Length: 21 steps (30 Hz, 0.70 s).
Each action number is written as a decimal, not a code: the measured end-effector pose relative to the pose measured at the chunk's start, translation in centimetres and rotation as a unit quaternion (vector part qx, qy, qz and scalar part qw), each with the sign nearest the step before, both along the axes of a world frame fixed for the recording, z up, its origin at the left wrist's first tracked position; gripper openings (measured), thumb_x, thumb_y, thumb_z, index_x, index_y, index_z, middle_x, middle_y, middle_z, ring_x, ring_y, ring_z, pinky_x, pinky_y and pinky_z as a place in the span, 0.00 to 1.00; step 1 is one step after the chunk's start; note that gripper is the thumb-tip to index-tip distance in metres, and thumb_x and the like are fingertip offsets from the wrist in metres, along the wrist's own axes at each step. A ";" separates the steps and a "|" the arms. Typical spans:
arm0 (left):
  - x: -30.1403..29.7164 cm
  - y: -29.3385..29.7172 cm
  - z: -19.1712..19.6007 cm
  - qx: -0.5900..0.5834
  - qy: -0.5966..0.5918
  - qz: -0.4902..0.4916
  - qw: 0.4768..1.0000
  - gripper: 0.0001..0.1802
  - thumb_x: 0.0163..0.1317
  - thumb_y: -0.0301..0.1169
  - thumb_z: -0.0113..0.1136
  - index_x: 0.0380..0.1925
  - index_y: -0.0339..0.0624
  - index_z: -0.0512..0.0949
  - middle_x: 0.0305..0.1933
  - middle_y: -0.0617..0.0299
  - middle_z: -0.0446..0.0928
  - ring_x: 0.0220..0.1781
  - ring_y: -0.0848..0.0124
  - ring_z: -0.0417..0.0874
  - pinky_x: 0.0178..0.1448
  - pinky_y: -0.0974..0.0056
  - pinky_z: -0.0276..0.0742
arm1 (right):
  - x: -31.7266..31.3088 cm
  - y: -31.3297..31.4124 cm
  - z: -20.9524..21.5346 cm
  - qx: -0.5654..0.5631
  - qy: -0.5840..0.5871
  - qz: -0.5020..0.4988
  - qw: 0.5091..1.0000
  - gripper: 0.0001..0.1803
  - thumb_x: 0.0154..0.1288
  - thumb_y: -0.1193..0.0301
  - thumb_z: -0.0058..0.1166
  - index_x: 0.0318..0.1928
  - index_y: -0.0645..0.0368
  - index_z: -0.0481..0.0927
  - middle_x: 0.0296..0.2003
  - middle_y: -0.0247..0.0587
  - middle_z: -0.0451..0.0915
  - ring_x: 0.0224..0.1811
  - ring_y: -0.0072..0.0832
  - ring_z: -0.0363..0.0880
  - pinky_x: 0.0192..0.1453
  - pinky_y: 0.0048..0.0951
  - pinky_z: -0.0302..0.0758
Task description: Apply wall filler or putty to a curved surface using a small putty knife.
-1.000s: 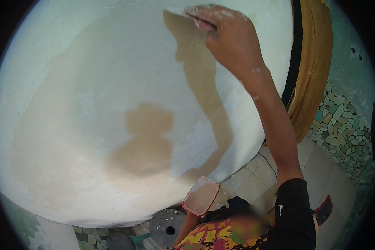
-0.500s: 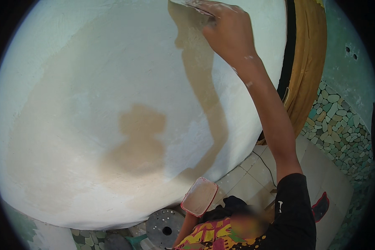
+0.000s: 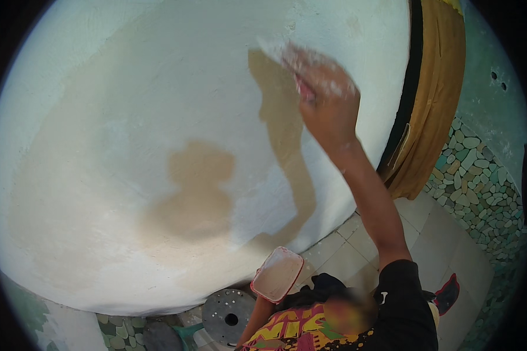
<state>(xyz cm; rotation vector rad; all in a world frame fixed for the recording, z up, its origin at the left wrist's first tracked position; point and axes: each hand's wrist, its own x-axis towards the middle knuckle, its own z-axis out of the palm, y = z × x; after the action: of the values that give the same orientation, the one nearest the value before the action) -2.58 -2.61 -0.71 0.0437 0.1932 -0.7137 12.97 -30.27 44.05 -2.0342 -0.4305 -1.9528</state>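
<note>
In my right hand (image 3: 329, 85), closed around its reddish handle, is a putty knife (image 3: 269, 50) with a pale blade, smeared by motion. White smears cover the fingers and knuckles. The blade is at the large curved white plastered wall (image 3: 129, 111); whether it touches cannot be told. Low in the picture my left hand (image 3: 266, 302) holds up a rectangular tub (image 3: 279, 274) with a red rim and whitish residue inside. Most of that hand is hidden behind the tub.
A brown band (image 3: 432, 99) with a black strip borders the wall on the right. Beyond it lie pebble paving (image 3: 477, 169) and pale floor tiles (image 3: 348, 248). A grey disc with holes (image 3: 216, 316) rests below the wall. Shadows of my head and arm fall on the plaster.
My right hand has come down from the top edge with the putty knife, nearer to me, and its shadow has followed. The tub in my left hand has barely shifted.
</note>
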 end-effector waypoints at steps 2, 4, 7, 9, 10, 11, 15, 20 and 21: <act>0.0 -0.1 -0.2 -0.003 -0.003 0.004 1.000 0.38 0.72 0.60 0.50 0.72 0.48 0.69 0.74 0.45 0.71 0.72 0.40 0.74 0.66 0.35 0.79 | 1.7 -0.2 1.1 0.021 0.023 0.002 1.000 0.23 0.58 0.69 0.67 0.56 0.43 0.88 0.58 0.33 0.86 0.59 0.37 0.83 0.61 0.46 0.80; -0.2 0.2 -0.7 -0.018 0.017 -0.012 1.000 0.38 0.72 0.60 0.49 0.72 0.47 0.69 0.74 0.45 0.71 0.72 0.40 0.74 0.65 0.35 0.80 | 2.2 1.2 0.8 0.039 0.048 0.006 0.998 0.22 0.58 0.69 0.67 0.55 0.45 0.88 0.57 0.34 0.86 0.59 0.38 0.83 0.60 0.46 0.80; -0.4 0.5 -1.9 0.000 0.069 0.006 0.998 0.38 0.72 0.60 0.49 0.73 0.47 0.69 0.74 0.46 0.71 0.72 0.41 0.74 0.65 0.35 0.81 | 0.7 4.8 -3.5 -0.026 0.045 -0.015 0.999 0.24 0.56 0.71 0.67 0.56 0.49 0.88 0.58 0.37 0.85 0.57 0.44 0.84 0.58 0.43 0.81; -0.6 0.3 -0.3 -0.043 0.004 0.000 0.999 0.39 0.72 0.60 0.46 0.73 0.46 0.69 0.74 0.48 0.71 0.73 0.44 0.74 0.72 0.40 0.74 | -0.9 6.1 -6.7 -0.028 0.083 0.008 0.996 0.23 0.56 0.72 0.67 0.55 0.49 0.88 0.57 0.38 0.86 0.57 0.44 0.84 0.58 0.43 0.81; -0.3 0.0 0.8 -0.085 -0.064 -0.007 0.994 0.40 0.71 0.60 0.44 0.73 0.45 0.69 0.74 0.50 0.72 0.74 0.46 0.74 0.79 0.44 0.68 | -1.7 6.4 -8.0 -0.028 0.119 0.030 0.992 0.22 0.56 0.73 0.67 0.54 0.50 0.88 0.56 0.39 0.86 0.57 0.43 0.84 0.58 0.42 0.81; -0.2 -0.4 2.0 -0.086 -0.060 -0.003 0.995 0.40 0.71 0.60 0.44 0.73 0.45 0.69 0.74 0.50 0.72 0.74 0.46 0.74 0.79 0.44 0.68 | -2.6 6.3 -8.7 -0.030 0.123 0.034 0.991 0.22 0.56 0.73 0.67 0.54 0.50 0.88 0.56 0.39 0.86 0.57 0.43 0.84 0.58 0.42 0.81; 0.3 -0.9 5.2 -0.067 -0.123 -0.011 0.990 0.39 0.75 0.57 0.39 0.77 0.45 0.63 0.78 0.51 0.67 0.79 0.49 0.66 0.84 0.45 0.57 | -7.0 4.5 -12.3 0.060 0.291 0.168 0.940 0.17 0.56 0.76 0.67 0.49 0.57 0.87 0.49 0.45 0.87 0.51 0.43 0.86 0.60 0.42 0.81; 2.3 -0.6 4.4 -0.181 0.034 0.016 0.983 0.44 0.72 0.55 0.37 0.81 0.38 0.53 0.83 0.51 0.56 0.83 0.51 0.59 0.85 0.46 0.54 | -11.8 2.0 -15.0 0.120 0.612 0.469 0.626 0.20 0.52 0.90 0.62 0.46 0.62 0.88 0.44 0.51 0.88 0.44 0.47 0.88 0.48 0.32 0.82; 3.0 -0.3 4.5 -0.102 -0.023 -0.038 0.994 0.41 0.74 0.53 0.41 0.78 0.37 0.58 0.80 0.47 0.63 0.78 0.49 0.66 0.82 0.46 0.60 | -12.7 1.8 -15.1 0.079 0.636 0.457 0.616 0.20 0.53 0.88 0.62 0.46 0.60 0.88 0.44 0.49 0.88 0.45 0.47 0.87 0.49 0.34 0.83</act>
<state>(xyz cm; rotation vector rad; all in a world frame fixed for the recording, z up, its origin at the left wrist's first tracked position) 0.38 -2.89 3.80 -0.1287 0.0735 -0.8042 0.23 -28.48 28.97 -1.8614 -0.6384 0.2030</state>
